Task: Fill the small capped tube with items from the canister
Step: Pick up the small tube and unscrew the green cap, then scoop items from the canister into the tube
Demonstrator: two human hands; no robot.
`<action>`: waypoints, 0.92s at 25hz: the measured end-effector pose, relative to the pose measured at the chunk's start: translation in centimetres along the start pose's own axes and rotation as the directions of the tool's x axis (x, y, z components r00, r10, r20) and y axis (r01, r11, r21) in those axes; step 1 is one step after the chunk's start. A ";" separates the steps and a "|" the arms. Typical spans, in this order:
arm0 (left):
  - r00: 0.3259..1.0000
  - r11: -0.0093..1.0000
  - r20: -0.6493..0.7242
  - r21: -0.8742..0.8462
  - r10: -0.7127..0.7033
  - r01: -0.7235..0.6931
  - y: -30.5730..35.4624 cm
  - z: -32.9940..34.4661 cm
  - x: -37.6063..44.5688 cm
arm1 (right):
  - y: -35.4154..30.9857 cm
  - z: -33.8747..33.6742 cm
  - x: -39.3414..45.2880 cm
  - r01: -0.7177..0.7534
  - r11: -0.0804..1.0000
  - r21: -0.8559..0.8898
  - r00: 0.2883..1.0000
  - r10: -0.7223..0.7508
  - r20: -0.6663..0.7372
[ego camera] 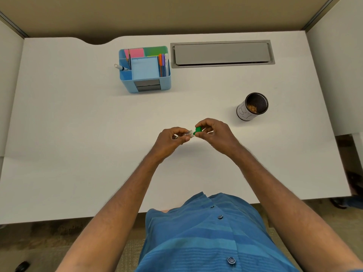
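A small clear tube (pixel 189 133) lies sideways between my hands above the middle of the white desk (pixel 78 134). My left hand (pixel 171 141) grips its body. My right hand (pixel 213 131) pinches the green cap (pixel 197 130) at the tube's right end. Whether the cap sits fully on the tube I cannot tell. A black mesh canister (pixel 252 107) with a white label stands upright to the right, beyond my right hand, with small brown items at its bottom.
A blue desk organiser (pixel 145 70) with sticky notes and pens stands at the back centre. A grey cable hatch (pixel 222 54) is set into the desk behind it on the right. Partition walls flank the desk.
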State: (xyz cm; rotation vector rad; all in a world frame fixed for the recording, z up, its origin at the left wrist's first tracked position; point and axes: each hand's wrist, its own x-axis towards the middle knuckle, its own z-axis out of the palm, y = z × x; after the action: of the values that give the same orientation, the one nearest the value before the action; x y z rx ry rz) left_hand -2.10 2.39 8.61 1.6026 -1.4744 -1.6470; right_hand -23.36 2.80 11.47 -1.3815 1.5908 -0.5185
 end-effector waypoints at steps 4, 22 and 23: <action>0.997 0.999 -0.073 -0.044 -0.033 0.029 -0.5 -0.4 0.0 | 2.2 0.0 0.8 -0.094 0.976 0.198 0.993 0.106 -0.052; 0.992 0.995 -0.082 -0.054 -0.092 0.088 -1.4 1.7 -0.3 | 10.6 4.0 3.8 -0.066 0.991 -0.112 0.985 0.047 -0.165; 0.992 0.995 -0.084 -0.041 -0.093 0.090 -1.2 2.0 -0.2 | 10.5 3.8 3.8 -0.067 0.992 -0.104 0.986 0.050 -0.160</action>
State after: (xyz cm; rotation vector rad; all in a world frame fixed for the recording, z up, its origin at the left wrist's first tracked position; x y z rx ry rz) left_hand -3.36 3.79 7.26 1.7213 -1.3385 -1.6236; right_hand -25.46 3.14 -0.17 -1.3985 1.8044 -0.5228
